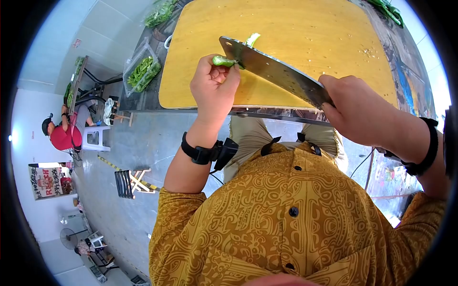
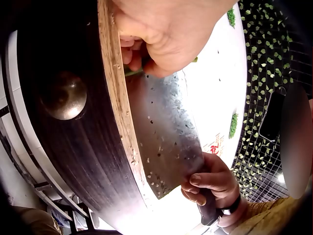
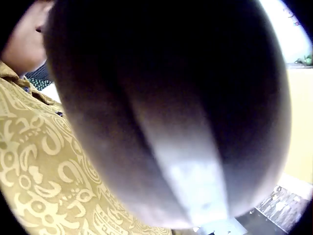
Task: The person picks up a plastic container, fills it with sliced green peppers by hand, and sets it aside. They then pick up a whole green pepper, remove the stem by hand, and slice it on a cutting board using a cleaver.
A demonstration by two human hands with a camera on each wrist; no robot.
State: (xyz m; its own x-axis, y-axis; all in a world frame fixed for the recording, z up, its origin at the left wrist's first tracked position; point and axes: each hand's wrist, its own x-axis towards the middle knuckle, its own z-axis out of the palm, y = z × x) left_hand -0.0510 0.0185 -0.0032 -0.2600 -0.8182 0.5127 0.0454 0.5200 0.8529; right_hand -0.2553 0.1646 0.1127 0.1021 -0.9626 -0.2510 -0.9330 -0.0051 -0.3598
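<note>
My left hand (image 1: pixel 215 89) pinches a pale-edged piece of green pepper (image 1: pixel 222 61) above the yellow cutting board (image 1: pixel 305 21). The handle of a broad cleaver (image 1: pixel 279 75) is in my right hand (image 1: pixel 357 107), and the blade slants across the board's near edge. Its far corner meets the pepper right beside my left fingertips. Another strip of green pepper (image 1: pixel 252 39) shows just beyond the blade. Small bits cling to the cleaver (image 2: pixel 168 129) in the left wrist view, where the pepper is mostly hidden by my left fingers. A dark blur covers most of the right wrist view.
To the left of the board, a clear plastic bag (image 1: pixel 143 71) holds cut green pieces. More greens (image 1: pixel 160 13) lie farther back. Long green peppers (image 1: pixel 389 12) rest at the far right. Pale seeds are scattered over the board. A person in red (image 1: pixel 66 136) sits off to the left.
</note>
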